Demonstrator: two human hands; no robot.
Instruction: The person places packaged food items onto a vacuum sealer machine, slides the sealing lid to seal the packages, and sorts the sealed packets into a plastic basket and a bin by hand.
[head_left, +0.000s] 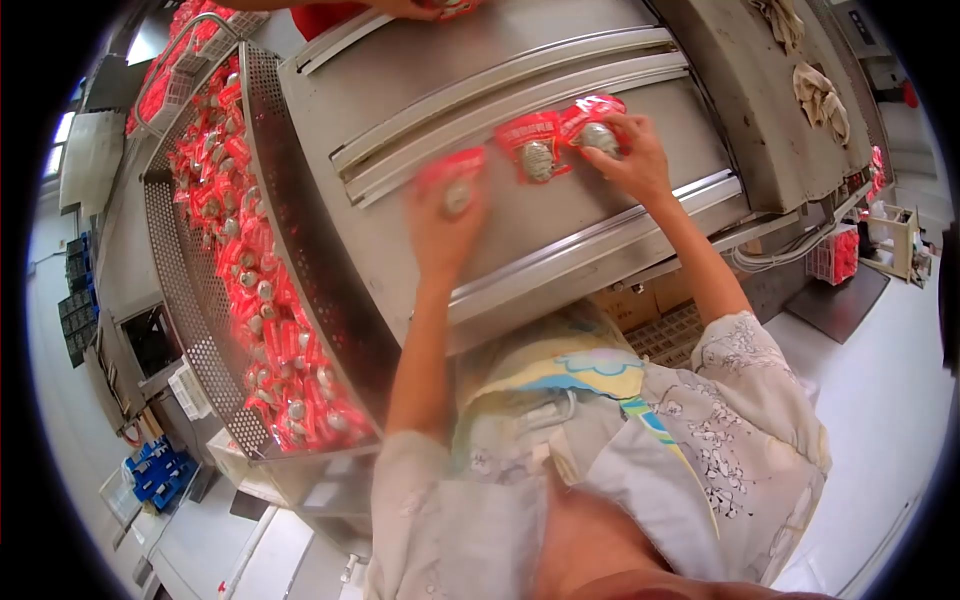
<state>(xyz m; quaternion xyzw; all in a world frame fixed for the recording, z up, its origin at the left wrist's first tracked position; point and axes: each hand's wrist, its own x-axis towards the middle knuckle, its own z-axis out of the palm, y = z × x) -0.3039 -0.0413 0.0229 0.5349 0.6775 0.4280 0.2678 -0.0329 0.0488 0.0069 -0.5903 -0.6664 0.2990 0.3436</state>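
Observation:
My left hand (448, 228), smeared by motion, is closed round a red packet (452, 172) with a greyish, rounded lump showing in it. It is over the left part of the steel work surface (400, 120). Further right, my right hand (640, 165) grips another red packet (592, 112), its thumb and fingers at the sides of the mottled, egg-shaped content. Touching that one on its left lies a third red packet (537, 150), flat on the metal, with a similar lump in its lower half.
A long perforated metal bin (262, 130) full of red packets (245, 270) runs along the left side. Raised metal rails (500, 110) cross the surface. At the top edge another person's hand (405, 8) holds a packet. Cloths (820, 100) hang on the machine at right.

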